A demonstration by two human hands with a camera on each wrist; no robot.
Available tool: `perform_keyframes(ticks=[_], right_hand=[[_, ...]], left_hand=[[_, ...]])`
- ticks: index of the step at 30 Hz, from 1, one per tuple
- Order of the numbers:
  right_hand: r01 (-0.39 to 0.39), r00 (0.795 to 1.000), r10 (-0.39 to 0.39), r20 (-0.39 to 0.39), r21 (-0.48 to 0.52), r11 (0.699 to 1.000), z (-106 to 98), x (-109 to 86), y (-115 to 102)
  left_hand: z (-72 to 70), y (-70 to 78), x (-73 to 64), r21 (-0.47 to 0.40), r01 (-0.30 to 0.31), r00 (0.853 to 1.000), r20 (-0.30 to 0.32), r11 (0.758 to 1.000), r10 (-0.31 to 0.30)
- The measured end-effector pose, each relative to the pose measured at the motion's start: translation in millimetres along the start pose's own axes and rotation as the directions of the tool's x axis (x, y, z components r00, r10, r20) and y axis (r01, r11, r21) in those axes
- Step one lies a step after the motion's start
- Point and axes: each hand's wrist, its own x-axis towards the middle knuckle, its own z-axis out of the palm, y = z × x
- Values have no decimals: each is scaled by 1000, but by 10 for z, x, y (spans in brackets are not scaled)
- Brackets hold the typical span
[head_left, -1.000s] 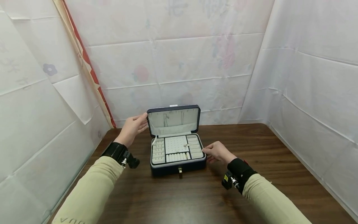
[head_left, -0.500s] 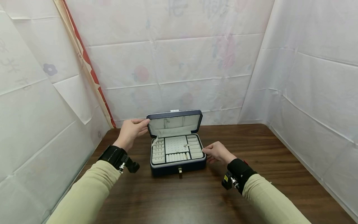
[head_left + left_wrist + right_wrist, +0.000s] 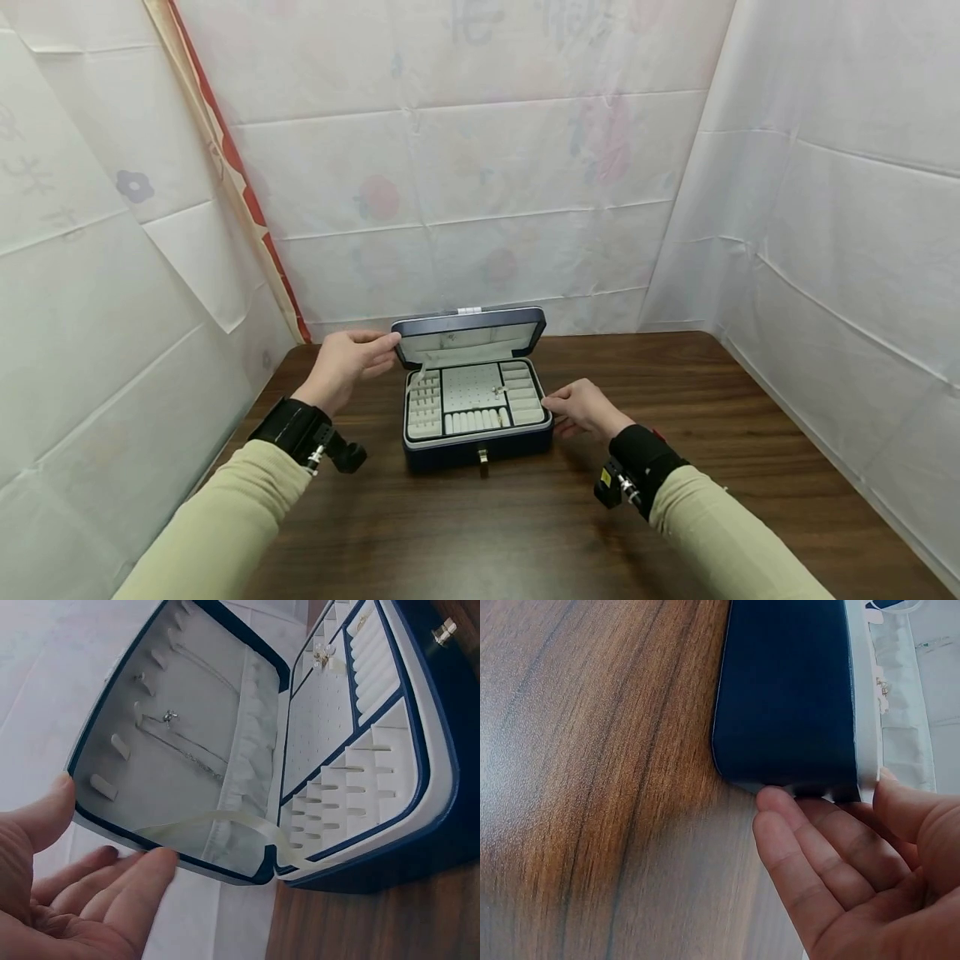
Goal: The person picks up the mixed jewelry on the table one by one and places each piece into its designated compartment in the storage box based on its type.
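Note:
A dark blue jewelry box (image 3: 472,454) stands on the wooden table, its lid (image 3: 468,322) raised and leaning forward over the inside. My left hand (image 3: 345,362) holds the lid's left front corner, thumb at the top edge, fingers along the side. My right hand (image 3: 588,407) rests against the box's right side, its thumb at the white rim and several fingers touching the wall. Inside the lid, a silver necklace (image 3: 184,750) hangs from small hooks. A white ribbon (image 3: 217,817) joins lid and base. A small sparkling piece of jewelry (image 3: 324,657) sits on the dotted panel.
The brown wooden tabletop (image 3: 480,533) stretches in front of the box and to both sides. White printed sheets (image 3: 465,183) hang behind the table and along its left and right. A metal clasp tab (image 3: 483,461) hangs at the box's front.
The lid has tilted forward and down, with my left hand following its corner slightly down and to the front. My right hand and the box's base have stayed in place.

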Motion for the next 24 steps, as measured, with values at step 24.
perform_keyframes(ticks=[24], right_hand=[[4, 1000, -3, 16, -4, 1000, -25, 5, 27]], left_hand=[[-105, -212, -149, -140, 176, 962, 235, 974, -140]])
